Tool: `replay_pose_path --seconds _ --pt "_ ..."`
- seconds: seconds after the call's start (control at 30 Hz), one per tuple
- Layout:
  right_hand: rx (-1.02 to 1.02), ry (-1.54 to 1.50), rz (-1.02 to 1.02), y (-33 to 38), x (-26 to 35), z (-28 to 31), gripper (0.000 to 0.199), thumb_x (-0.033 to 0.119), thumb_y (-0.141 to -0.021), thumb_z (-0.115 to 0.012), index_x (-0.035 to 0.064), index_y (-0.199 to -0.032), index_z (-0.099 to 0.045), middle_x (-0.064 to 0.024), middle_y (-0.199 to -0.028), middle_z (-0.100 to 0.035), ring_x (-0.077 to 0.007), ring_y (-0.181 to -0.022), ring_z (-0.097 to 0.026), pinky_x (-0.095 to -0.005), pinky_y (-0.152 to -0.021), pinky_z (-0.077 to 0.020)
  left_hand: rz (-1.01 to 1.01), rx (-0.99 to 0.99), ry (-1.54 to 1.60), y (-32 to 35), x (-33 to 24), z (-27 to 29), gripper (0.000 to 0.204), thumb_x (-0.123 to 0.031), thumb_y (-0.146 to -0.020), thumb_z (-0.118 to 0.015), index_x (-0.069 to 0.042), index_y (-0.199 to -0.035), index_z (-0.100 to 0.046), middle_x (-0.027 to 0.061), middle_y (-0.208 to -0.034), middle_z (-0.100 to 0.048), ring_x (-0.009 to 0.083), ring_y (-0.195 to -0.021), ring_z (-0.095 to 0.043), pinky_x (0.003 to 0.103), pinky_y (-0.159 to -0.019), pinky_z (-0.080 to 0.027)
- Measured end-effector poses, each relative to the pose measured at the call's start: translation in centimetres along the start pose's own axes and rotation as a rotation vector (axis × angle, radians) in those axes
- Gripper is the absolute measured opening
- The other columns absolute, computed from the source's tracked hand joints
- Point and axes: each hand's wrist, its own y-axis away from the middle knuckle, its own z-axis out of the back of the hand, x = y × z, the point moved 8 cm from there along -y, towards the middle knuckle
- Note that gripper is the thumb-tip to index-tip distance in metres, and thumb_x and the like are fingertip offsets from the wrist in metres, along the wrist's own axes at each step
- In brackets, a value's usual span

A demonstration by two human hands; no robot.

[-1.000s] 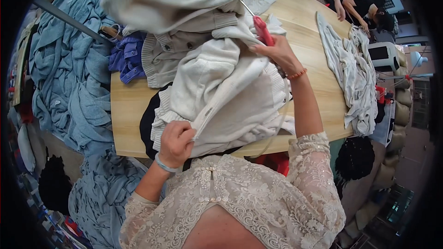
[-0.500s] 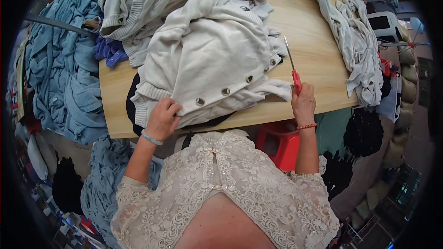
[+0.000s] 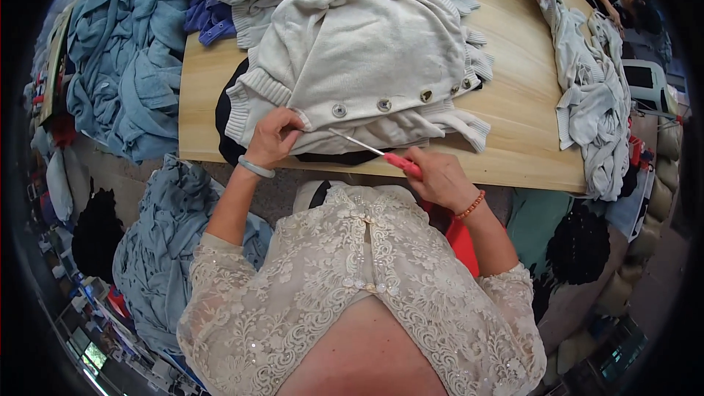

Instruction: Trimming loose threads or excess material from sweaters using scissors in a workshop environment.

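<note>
2 hands (image 3: 273,136) (image 3: 440,176) (red-handled scissors (image 3: 374,152)) at cream cardigan (image 3: 367,66).

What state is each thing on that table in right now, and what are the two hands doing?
Cream cardigan: spread flat, buttoned, hem toward the person.
Left hand: pinching the cardigan's hem corner.
Right hand: gripping the red-handled snips.
Red-handled snips: blades pointing at the hem.
Grey knit garments: heaped at the table's right edge.
Wooden table: partly covered.

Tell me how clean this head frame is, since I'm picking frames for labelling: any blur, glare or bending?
Head view: even light, no glare; left hand, right hand and the red-handled tool on the cream cardigan look sharp; the wooden table edges bow from fisheye; black vignette at the corners.
</note>
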Motion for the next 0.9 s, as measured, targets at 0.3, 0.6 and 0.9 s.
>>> replay_pose_path --seconds 0.3,0.6,0.9 --pt "-0.071 -0.032 0.063 -0.6 0.4 -0.4 0.025 0.012 -0.084 -0.063 0.0105 -0.108 -0.055 -0.0141 -0.085 -0.065 -0.0336 -0.079 -0.063 -0.0439 -0.067 -0.0478 -0.123 -0.136 -0.310 0.3 -3.0 -0.1 0.021 -0.001 -0.071 -0.071 -0.007 -0.091 -0.066 0.0088 -0.095 -0.063 0.0297 -0.090 -0.058 0.038 -0.081 -0.046" --pt "0.016 0.086 -0.157 2.2 -2.5 -0.4 0.021 0.019 -0.086 -0.062 0.0109 -0.105 -0.058 -0.0145 -0.078 -0.063 -0.0350 -0.073 -0.062 -0.0452 -0.068 -0.0486 0.024 0.078 -0.141 -4.4 -1.9 -6.9 0.024 0.000 -0.072 -0.070 -0.004 -0.091 -0.057 0.0123 -0.084 -0.057 0.0325 -0.075 -0.060 0.040 -0.066 -0.048" --pt "-0.213 -0.051 -0.189 5.4 -5.1 1.6 0.021 0.019 -0.087 -0.064 0.0102 -0.105 -0.058 -0.0154 -0.084 -0.061 -0.0354 -0.082 -0.062 -0.0447 -0.073 -0.0486 -0.321 -0.005 -0.211 -7.6 -8.9 -9.6 0.033 -0.009 -0.073 -0.074 -0.006 -0.105 -0.062 0.0121 -0.096 -0.059 0.0333 -0.090 -0.056 0.042 -0.077 -0.047"
